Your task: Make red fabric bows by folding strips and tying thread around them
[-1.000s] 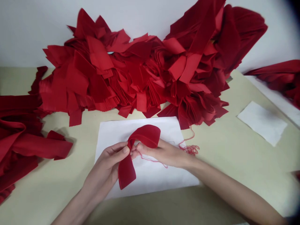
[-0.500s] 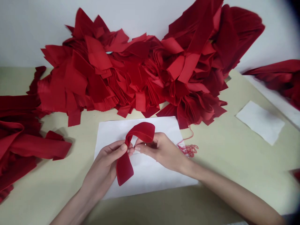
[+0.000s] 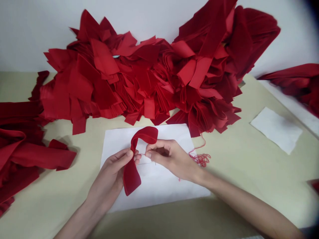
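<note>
A red velvet ribbon point(image 3: 132, 179) is pinched at its gathered middle by my left hand point(image 3: 117, 171). One end of it arches over to the right and the other hangs down toward me. My right hand point(image 3: 171, 157), closed at thumb and forefinger, grips a thin red thread point(image 3: 143, 154) that runs across to the ribbon's middle. Both hands are above a white sheet of paper point(image 3: 159, 189). A tangle of red thread point(image 3: 201, 160) lies by the paper's right edge.
A large heap of red ribbon strips point(image 3: 139, 76) spans the back of the table against the wall. More red ribbons point(image 3: 30, 149) lie at the left. To the right are a small white paper point(image 3: 276, 129) and another red pile point(image 3: 299, 84) on a white surface.
My right hand has drawn slightly away from my left, and a short length of thread now shows between them. The ribbon's arched end has shifted a little left and lower.
</note>
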`<act>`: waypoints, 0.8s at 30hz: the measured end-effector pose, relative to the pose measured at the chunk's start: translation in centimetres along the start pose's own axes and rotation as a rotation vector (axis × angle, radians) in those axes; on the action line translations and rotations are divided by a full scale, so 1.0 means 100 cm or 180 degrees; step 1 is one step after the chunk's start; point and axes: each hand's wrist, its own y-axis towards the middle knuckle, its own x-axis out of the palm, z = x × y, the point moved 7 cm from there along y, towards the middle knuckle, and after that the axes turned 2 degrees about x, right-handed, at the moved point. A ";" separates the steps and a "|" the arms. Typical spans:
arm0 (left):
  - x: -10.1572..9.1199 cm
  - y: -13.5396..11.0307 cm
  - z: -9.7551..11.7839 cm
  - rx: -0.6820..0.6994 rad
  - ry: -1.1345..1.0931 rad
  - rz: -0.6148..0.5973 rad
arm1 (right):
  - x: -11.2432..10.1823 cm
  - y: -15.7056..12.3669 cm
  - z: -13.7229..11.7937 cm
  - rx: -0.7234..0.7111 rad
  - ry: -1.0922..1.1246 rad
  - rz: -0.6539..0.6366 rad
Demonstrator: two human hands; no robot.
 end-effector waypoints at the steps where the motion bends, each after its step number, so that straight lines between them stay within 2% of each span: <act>1: 0.000 0.000 0.000 0.0021 -0.0006 -0.0003 | 0.001 0.000 -0.001 -0.0015 0.0089 0.0017; 8: 0.011 -0.005 -0.002 0.0416 0.0046 -0.0172 | 0.023 -0.009 -0.010 -0.0444 0.0769 0.0058; 12: 0.014 -0.006 -0.007 0.0539 0.0118 -0.0175 | 0.026 -0.007 0.003 -0.0423 0.0657 0.0533; 14: 0.010 -0.005 -0.008 0.0594 0.0138 -0.0035 | 0.024 -0.006 0.012 -0.0298 0.0601 0.0762; 18: 0.002 -0.004 -0.009 0.0741 0.0295 0.0269 | 0.024 -0.004 0.022 -0.0168 0.0574 0.0839; 21: -0.001 -0.007 -0.003 0.1000 0.0617 0.0471 | 0.021 -0.004 0.024 -0.0054 0.0591 0.0806; 24: -0.003 -0.011 0.005 0.1222 0.1077 0.0723 | 0.021 -0.003 0.021 -0.0008 0.0663 0.0560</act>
